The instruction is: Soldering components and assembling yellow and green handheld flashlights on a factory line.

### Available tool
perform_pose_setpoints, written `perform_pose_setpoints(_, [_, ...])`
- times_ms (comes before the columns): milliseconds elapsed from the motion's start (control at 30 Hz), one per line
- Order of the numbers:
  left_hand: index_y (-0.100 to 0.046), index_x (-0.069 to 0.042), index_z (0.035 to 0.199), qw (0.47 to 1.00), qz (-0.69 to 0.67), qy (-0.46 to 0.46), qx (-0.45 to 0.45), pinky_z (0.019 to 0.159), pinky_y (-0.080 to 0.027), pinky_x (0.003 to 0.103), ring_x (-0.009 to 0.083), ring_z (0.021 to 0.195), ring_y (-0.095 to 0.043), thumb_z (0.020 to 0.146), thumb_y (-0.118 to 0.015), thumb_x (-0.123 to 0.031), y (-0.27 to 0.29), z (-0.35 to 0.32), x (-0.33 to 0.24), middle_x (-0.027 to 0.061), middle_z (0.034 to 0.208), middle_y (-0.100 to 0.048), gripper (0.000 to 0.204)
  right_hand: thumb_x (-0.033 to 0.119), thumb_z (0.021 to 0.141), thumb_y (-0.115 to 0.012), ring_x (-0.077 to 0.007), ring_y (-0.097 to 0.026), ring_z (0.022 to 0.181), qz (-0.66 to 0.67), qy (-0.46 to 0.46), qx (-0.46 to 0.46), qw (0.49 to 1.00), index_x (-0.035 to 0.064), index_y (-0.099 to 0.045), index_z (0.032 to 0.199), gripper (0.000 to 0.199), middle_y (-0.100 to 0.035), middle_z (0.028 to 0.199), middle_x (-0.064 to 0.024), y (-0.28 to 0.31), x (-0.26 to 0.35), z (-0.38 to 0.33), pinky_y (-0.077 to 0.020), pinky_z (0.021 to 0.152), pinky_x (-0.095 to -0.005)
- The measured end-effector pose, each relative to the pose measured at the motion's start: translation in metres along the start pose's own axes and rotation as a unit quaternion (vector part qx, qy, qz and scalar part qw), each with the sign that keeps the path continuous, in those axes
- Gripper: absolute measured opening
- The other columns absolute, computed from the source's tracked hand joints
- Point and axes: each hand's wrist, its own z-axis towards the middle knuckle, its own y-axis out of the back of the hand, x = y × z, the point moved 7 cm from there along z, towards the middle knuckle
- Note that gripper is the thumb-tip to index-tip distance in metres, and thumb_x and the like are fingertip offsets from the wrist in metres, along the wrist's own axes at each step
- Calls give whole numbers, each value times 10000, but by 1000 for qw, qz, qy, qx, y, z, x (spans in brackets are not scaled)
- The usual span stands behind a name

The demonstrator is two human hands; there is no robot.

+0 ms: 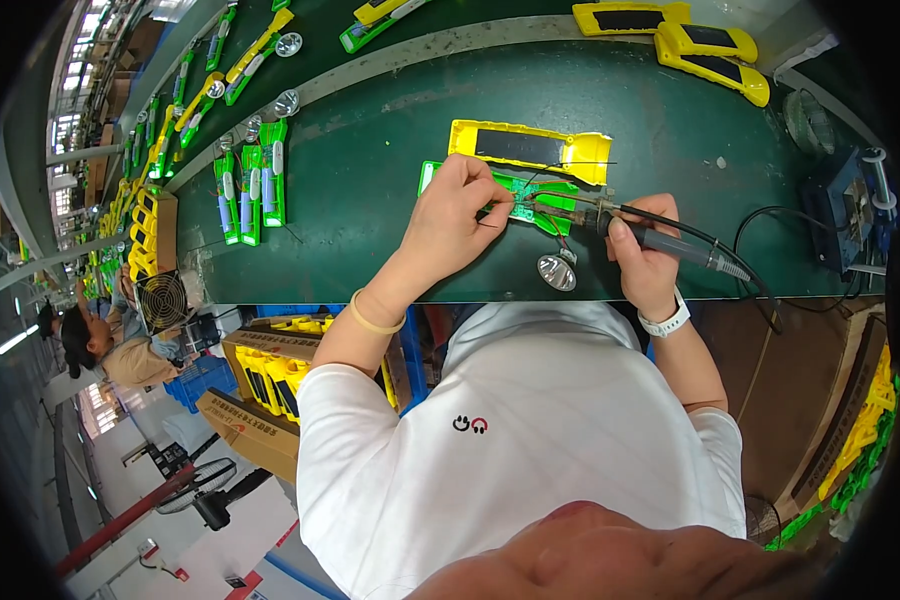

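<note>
My right hand [646,262] grips the grey handle of a soldering iron [678,248]. The iron's tip points left, over a green circuit board [522,192] in a bright green lamp housing [554,222]. Fingers pinched, my left hand [456,218] is at the board's left side with a thin wire at its fingertips; the hand covers part of the housing. Just beyond lies a yellow shell [582,156] with a dark panel, a thin dark wire crossing it. Nearer me, a round silver reflector [557,272] hangs by wires from the housing.
A blue soldering station [832,215] stands at the right, its black cable looping to the iron. Several green lamp housings [250,190] lie to the left. Yellow shells [710,50] are stacked at the far right. Cartons of yellow parts [270,375] stand below the table edge.
</note>
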Motion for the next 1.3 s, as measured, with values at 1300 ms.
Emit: perform_pose_setpoints(1300, [-660, -61, 906, 977, 69, -200, -24, 650, -491, 318, 225, 778, -589, 640, -672, 13, 11, -12, -19, 59, 791, -572, 276, 69, 853, -577, -54, -434, 568, 115, -11, -18, 993, 46, -389, 956, 216, -496, 741, -31, 6, 6, -1, -368, 499, -194])
